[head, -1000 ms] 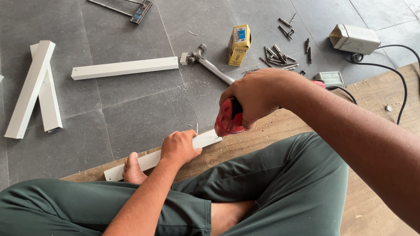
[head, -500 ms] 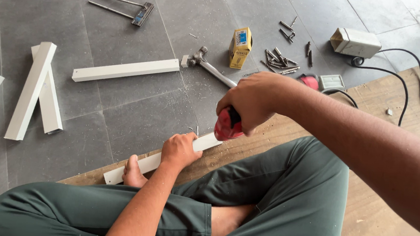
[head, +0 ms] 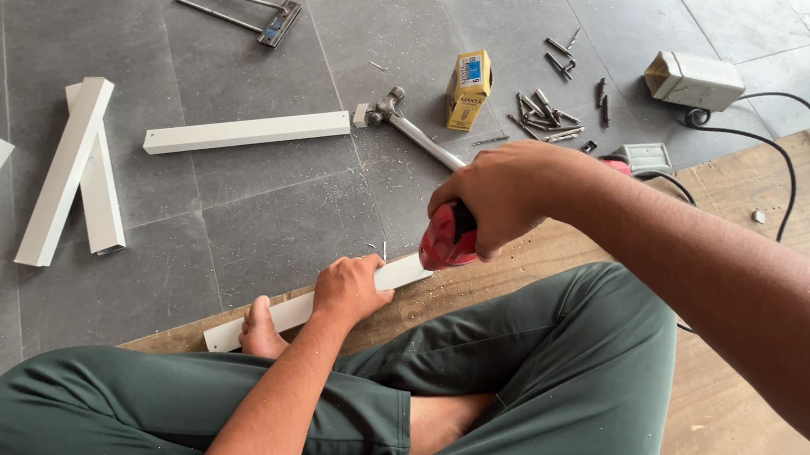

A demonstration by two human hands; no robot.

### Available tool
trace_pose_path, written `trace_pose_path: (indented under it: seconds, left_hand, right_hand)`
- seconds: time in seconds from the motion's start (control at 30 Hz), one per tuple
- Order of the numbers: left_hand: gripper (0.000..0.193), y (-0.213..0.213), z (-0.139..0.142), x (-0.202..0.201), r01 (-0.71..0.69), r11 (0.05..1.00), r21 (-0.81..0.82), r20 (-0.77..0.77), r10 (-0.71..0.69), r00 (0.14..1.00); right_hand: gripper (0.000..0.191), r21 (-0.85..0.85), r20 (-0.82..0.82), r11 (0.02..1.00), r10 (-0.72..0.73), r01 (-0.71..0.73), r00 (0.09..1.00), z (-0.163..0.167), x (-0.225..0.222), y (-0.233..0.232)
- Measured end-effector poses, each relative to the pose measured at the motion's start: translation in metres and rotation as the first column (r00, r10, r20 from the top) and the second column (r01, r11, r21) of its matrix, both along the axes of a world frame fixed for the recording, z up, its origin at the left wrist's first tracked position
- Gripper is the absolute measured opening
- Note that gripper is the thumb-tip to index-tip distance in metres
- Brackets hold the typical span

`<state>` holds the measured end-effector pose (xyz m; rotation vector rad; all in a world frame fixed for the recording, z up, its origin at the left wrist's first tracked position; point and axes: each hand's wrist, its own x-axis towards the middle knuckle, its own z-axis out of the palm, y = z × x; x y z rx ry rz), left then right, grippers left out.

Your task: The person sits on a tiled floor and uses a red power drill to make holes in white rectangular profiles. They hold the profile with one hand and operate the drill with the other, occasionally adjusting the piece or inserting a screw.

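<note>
Grey floor tiles meet a strip of wooden board [head: 744, 447] where you sit cross-legged. Your right hand [head: 499, 194] is wrapped tight around the red tool handle [head: 447, 238], grip fully closed, the handle pointing down at the right end of the white channel strip [head: 401, 273]. What sort of tip the tool carries you cannot tell; your fist and the handle hide it. Your left hand [head: 350, 291] presses flat on that same strip just left of the tool, fingers curled over its top, holding it down rather than gripping it. The strip lies along the edge of the board, its long axis running from near left, beside your bare foot [head: 262, 330], up to the right under the tool. So the working end sits directly below your right hand, with the left hand the nearer brace.

Farther out lie a hammer [head: 403, 126], a yellow box [head: 469, 88], loose screws [head: 544, 108], more white channel pieces [head: 247, 131] on the left, and a cabled white unit [head: 694, 80] at far right.
</note>
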<state>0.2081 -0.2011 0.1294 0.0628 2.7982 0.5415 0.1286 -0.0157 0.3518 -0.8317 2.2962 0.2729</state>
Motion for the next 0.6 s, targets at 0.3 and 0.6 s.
trace_pose_path:
  seconds: [0.3, 0.6]
  left_hand:
    - [0.044, 0.0030, -0.0002, 0.0021, -0.002, 1.000, 0.001, -0.009, 0.002, 1.000]
    - [0.045, 0.0033, 0.0002, -0.0001, 0.018, 1.000, -0.016, 0.017, -0.018, 1.000]
  right_hand:
    - [0.076, -0.016, -0.003, 0.999, -0.029, 0.029, 1.000, -0.0033, 0.0002, 0.0050]
    - [0.075, -0.033, 0.004, 0.999, -0.038, 0.038, 0.999, -0.0032, -0.0001, 0.0060]
